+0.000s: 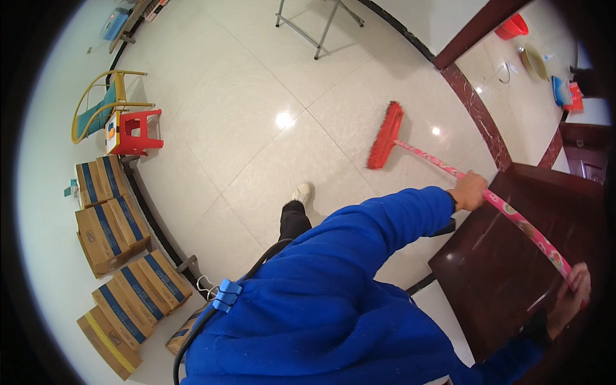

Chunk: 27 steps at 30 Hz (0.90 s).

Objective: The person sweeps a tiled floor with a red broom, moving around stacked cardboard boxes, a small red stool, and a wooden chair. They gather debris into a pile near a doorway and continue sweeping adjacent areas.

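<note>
A broom with a red head point(386, 137) and dark bristles is in front of me and to the right, its head down at the tiled floor point(250, 96). Its pink patterned handle point(527, 228) slants from the head to the lower right. Partway along the handle, my left hand point(469, 191) is wrapped around it, the blue sleeved arm stretched across my front. My right hand point(572, 291) grips close to the handle's top end, beside a dark red wooden door point(500, 269).
A red-brown marble threshold point(474, 110) leads to another room with a red basin point(512, 27). Metal folding legs point(308, 36) stand ahead. Along the left wall are a red plastic stool point(137, 130), a yellow-framed chair point(98, 108) and stacked cardboard boxes point(108, 233).
</note>
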Each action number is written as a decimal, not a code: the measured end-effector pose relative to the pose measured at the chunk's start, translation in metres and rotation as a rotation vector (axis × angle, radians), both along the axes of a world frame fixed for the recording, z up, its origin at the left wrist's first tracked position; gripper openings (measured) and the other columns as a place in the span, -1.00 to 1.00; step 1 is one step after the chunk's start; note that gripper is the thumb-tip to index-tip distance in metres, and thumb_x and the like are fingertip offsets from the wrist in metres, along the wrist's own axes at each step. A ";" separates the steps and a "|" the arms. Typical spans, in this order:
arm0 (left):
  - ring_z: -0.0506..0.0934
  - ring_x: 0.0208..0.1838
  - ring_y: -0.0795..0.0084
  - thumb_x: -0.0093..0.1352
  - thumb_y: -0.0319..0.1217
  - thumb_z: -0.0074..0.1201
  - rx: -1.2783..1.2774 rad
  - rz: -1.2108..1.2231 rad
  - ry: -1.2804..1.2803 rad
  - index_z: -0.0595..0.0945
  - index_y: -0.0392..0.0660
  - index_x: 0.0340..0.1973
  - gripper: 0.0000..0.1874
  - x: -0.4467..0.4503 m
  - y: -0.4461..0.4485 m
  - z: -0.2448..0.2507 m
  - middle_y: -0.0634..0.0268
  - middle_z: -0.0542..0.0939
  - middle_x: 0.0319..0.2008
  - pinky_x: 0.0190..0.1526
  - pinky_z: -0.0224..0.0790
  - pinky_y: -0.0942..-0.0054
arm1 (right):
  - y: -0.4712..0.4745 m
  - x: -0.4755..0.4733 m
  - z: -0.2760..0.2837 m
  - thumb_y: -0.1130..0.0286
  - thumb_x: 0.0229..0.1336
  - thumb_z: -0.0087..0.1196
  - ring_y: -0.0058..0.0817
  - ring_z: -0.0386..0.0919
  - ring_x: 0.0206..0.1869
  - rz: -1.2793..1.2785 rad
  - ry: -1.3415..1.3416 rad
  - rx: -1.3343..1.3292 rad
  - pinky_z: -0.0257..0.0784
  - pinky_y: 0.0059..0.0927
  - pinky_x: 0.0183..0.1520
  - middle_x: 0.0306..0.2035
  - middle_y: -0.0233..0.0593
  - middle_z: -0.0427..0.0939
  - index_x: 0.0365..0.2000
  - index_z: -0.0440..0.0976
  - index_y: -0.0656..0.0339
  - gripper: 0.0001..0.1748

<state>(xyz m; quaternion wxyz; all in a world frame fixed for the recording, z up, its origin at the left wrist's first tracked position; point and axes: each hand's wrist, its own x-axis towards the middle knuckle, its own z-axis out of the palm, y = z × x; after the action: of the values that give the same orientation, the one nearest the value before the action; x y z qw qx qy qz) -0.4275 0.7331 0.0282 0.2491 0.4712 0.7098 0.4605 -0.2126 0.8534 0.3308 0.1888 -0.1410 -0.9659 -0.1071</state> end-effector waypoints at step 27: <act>0.42 -0.29 -0.04 0.12 -0.42 -0.06 -0.810 -0.011 0.273 0.50 -0.15 -0.49 -0.91 -0.344 -0.323 -0.155 -0.02 0.47 -0.41 -0.27 0.31 0.09 | -0.262 -0.338 -0.241 0.30 0.19 -0.19 -0.59 0.35 -0.64 -0.502 0.582 -2.033 0.29 -0.59 -0.56 -0.47 -0.18 0.48 -0.51 0.41 0.36 -0.67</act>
<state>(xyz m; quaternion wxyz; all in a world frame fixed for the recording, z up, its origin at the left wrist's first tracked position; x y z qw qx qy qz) -0.7720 0.4102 -0.1263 0.3203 0.3959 0.8572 0.0765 -0.5511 0.5917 0.0902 0.1783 -0.4450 -0.4646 0.7445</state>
